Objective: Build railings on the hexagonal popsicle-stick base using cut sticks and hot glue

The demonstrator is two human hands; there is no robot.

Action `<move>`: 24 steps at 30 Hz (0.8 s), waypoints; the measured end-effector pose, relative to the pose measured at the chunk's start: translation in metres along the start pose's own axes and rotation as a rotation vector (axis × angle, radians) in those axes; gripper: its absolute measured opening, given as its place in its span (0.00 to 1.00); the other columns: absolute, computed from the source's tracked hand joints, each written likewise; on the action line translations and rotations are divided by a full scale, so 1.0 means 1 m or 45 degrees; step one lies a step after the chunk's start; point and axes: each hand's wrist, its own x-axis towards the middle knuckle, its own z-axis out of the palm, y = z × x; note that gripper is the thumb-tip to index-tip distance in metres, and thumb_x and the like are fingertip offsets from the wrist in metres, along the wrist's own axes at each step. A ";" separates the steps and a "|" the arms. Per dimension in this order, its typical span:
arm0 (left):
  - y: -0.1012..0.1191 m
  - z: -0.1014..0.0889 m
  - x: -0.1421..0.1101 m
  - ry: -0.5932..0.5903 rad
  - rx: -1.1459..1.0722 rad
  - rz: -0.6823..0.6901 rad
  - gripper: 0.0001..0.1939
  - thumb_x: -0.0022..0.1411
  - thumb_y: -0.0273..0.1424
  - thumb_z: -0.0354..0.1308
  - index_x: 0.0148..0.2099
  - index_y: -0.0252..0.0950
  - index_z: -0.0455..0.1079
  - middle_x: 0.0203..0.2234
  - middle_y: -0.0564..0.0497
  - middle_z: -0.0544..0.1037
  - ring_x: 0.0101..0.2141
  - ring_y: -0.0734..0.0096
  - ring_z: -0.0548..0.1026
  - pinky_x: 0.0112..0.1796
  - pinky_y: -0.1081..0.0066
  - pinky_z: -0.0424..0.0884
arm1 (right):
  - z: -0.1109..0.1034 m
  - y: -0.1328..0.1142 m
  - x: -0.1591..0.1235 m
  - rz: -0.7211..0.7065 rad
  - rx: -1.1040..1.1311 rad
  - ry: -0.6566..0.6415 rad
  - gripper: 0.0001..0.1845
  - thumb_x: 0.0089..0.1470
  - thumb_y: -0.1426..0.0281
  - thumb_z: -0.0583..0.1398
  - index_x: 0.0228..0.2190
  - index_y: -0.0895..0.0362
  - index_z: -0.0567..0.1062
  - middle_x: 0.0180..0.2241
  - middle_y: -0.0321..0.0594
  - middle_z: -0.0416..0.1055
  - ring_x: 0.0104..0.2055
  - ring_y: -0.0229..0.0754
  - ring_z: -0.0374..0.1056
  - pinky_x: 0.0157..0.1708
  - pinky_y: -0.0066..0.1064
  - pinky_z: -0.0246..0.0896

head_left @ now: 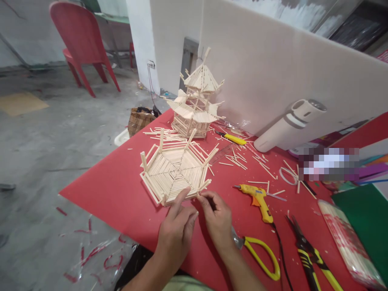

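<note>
A hexagonal platform of wooden sticks [169, 173], with short posts rising from its corners, lies on the red table. My left hand [177, 228] is at its front edge, index finger stretched out and touching the sticks there. The left thumb sits apart from that finger, near the right hand. At the front right corner, my right hand [216, 216] pinches a thin wooden stick between thumb and index finger, mostly covered by the fingertips. Close by, a stick post [204, 186] leans outward.
Behind stands a stick pagoda [198, 113]. Loose sticks [238, 157], a yellow utility knife [235, 139] and a thermos [287, 125] are farther back. To the right lie a yellow glue gun [257, 200], pliers [309, 250], a yellow-handled tool [263, 258] and a stick pack [348, 242].
</note>
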 end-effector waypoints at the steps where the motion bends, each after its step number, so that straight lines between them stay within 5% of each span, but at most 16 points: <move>1: 0.000 0.000 0.000 0.000 0.000 0.001 0.09 0.66 0.24 0.51 0.37 0.38 0.71 0.61 0.38 0.67 0.48 0.61 0.77 0.45 0.65 0.73 | 0.000 0.000 0.000 0.007 0.010 0.001 0.13 0.59 0.58 0.60 0.33 0.54 0.76 0.32 0.37 0.77 0.35 0.41 0.73 0.39 0.30 0.66; 24: -0.003 0.000 0.001 -0.001 -0.056 0.045 0.10 0.66 0.22 0.49 0.37 0.37 0.71 0.54 0.36 0.73 0.60 0.55 0.66 0.48 0.64 0.73 | 0.002 0.005 0.001 0.049 0.007 -0.012 0.15 0.58 0.57 0.60 0.33 0.55 0.78 0.33 0.39 0.79 0.36 0.42 0.74 0.39 0.31 0.67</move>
